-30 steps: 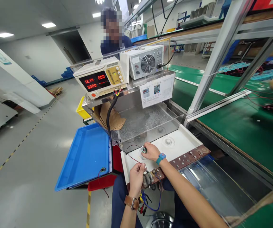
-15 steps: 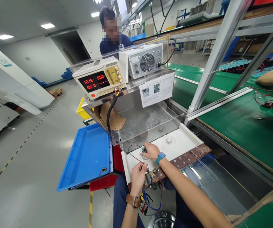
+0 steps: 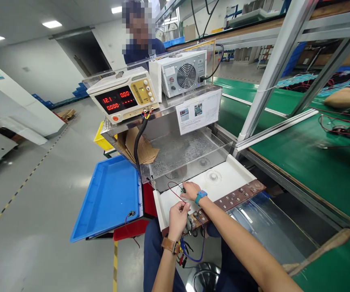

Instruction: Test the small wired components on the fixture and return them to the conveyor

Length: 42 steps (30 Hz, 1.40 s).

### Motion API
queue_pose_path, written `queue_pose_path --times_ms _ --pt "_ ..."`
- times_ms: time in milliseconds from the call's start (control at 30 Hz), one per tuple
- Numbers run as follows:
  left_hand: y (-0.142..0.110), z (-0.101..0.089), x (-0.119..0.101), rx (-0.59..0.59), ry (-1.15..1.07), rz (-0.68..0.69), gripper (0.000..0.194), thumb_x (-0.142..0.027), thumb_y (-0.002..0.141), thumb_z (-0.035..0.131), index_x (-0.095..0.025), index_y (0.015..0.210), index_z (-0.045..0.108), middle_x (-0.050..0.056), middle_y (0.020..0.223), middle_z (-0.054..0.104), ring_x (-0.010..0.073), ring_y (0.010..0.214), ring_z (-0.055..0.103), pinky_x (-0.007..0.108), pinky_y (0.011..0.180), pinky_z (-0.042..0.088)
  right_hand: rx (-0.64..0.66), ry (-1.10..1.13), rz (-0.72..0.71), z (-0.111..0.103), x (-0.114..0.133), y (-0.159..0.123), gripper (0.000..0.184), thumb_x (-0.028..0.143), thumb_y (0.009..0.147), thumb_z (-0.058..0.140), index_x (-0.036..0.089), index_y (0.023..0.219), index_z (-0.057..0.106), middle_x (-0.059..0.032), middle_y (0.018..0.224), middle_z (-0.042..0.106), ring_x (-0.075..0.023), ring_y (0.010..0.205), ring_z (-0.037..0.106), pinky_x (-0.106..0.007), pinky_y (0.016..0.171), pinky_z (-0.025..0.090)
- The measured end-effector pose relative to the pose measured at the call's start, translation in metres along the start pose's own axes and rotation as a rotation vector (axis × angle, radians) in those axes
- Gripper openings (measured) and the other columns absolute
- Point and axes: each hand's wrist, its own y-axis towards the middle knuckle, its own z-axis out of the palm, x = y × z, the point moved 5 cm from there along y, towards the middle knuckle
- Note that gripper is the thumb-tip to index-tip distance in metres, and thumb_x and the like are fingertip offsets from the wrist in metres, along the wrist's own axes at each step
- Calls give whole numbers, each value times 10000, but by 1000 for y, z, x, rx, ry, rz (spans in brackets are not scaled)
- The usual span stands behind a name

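My right hand (image 3: 189, 190), with a blue watch at the wrist, pinches a small green circuit board (image 3: 182, 189) against the white fixture plate (image 3: 223, 180). My left hand (image 3: 178, 215), with a brown strap at the wrist, is closed on the board's thin red and black wires (image 3: 175, 194) near the brown terminal strip (image 3: 232, 198). A beige power supply (image 3: 123, 97) above shows red digits, and its black cable (image 3: 138, 140) hangs down.
A blue tray (image 3: 108, 198) at my left holds another small wired board (image 3: 130, 213). A clear acrylic box (image 3: 187, 154) stands behind the plate. A person stands behind the white fan unit (image 3: 181, 73). Another person's arm (image 3: 342, 97) rests on the green bench (image 3: 309, 162) at right.
My view has shifted slightly; both hands stay at the plate. The left hand has risen a little along the wires. The arm on the green bench has moved.
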Motion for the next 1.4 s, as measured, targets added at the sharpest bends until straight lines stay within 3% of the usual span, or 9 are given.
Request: queue_pose_path --times_ms 167,467,967,1400 --pt "6 8 -1 29 120 36 337 -476 781 583 -201 589 546 -38 528 458 135 549 400 264 581 282 1 21 14 3 -4 3 355 417 809 695 175 1059 625 -115 1036 711 -270 980 657 -297 726 427" --pt "14 17 11 97 272 82 293 -434 773 546 -190 617 593 19 638 628 184 671 541 290 700 386 -33 -12 -11 7 -8 6 373 417 808 662 173 1087 618 -117 997 727 -273 948 672 -300 700 422" --pt "19 20 19 100 393 76 274 -407 779 500 -195 620 569 39 665 659 185 689 576 284 707 407 -42 25 -17 10 -8 8 402 448 792 662 173 1080 607 -114 1007 720 -268 947 665 -297 718 412" --pt "13 20 20 33 455 29 237 -341 805 506 -194 641 596 46 708 671 203 745 588 298 745 411 -55 53 2 8 -3 5 374 396 759 660 172 1057 627 -116 980 723 -264 928 667 -294 712 399"
